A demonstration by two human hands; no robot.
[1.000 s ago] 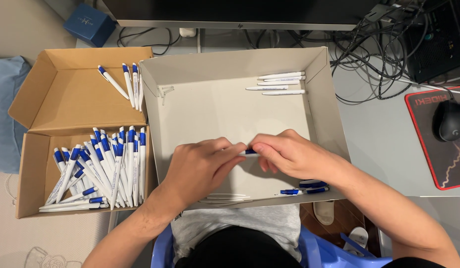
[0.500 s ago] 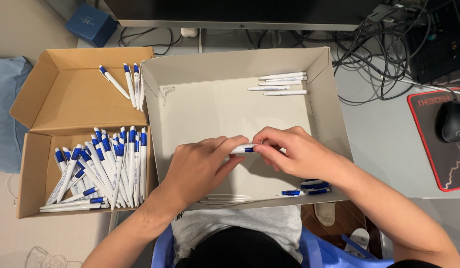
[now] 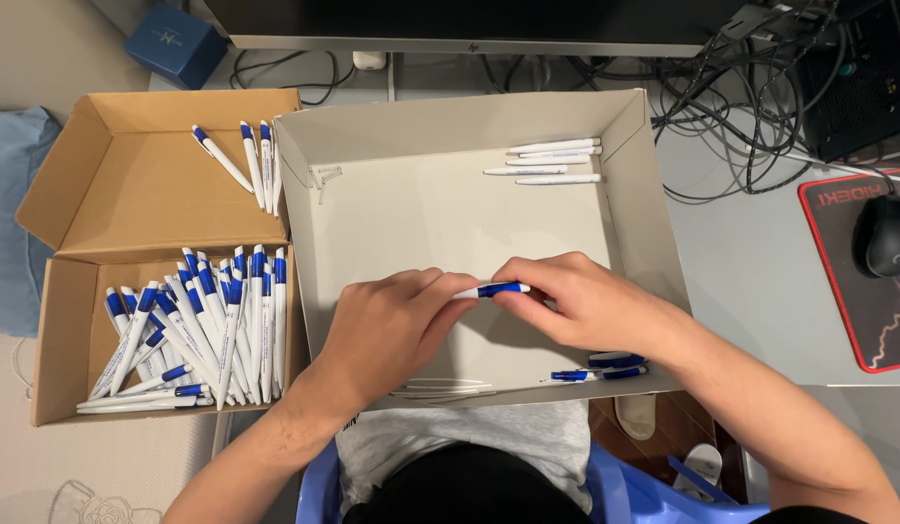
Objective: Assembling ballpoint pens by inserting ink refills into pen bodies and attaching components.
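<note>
Both hands meet over the white tray box (image 3: 636, 204) and hold one white pen with a blue end (image 3: 490, 290) between them. My left hand (image 3: 392, 325) grips the white end, my right hand (image 3: 571, 303) pinches the blue end. Loose blue pen parts (image 3: 599, 367) lie at the tray's near right edge under my right wrist. Several white pen barrels (image 3: 553, 160) lie at the tray's far right. Thin white pieces (image 3: 440, 390) rest along the near edge.
A brown cardboard box (image 3: 57, 330) on the left holds several blue-and-white pens (image 3: 197, 325), with three more pens (image 3: 246, 160) in its far half. A mouse (image 3: 888, 236) on a red-edged pad, tangled cables (image 3: 751, 78) and a monitor base sit behind.
The hands have drawn slightly apart, so more of the pen's blue end shows between them. Everything else is as before.
</note>
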